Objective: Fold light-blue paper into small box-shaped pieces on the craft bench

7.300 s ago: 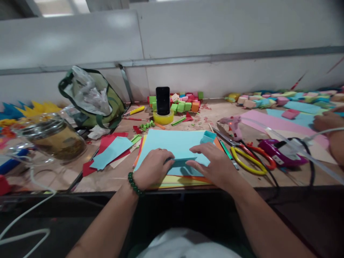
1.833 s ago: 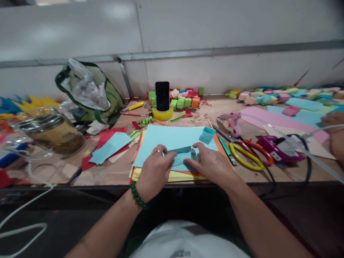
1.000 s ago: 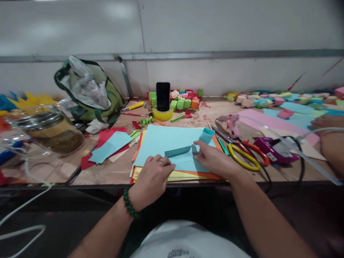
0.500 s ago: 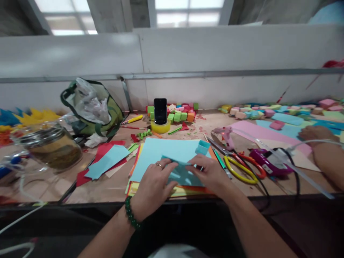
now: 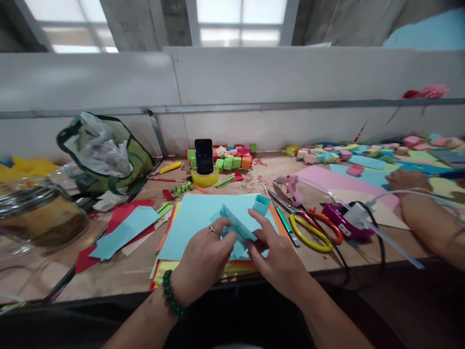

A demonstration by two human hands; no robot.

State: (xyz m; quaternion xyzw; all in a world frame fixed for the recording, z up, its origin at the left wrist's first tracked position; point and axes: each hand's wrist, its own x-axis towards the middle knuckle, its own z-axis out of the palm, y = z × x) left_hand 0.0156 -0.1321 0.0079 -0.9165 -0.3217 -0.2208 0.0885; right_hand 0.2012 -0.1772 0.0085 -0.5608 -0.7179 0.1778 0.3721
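Observation:
Between my hands is a small piece of light blue paper, folded and tilted, above a stack of coloured sheets. My left hand, with a ring and a green bead bracelet, pinches its left side. At its right end my right hand grips it between thumb and fingers, the index finger raised along the edge. Under them lies a large light blue sheet. A small folded blue paper box sits on the sheet's far right corner, just beyond my right fingers.
Scissors, a pink glue gun and a purple power block with cables lie right. Another person's hand rests farther right. A phone stands on yellow tape before paper cubes. A bag and glass jar stand left.
The small blue paper has turned from lying nearly level to a slanted, raised position. My right index finger has lifted. The view has shifted slightly to the right.

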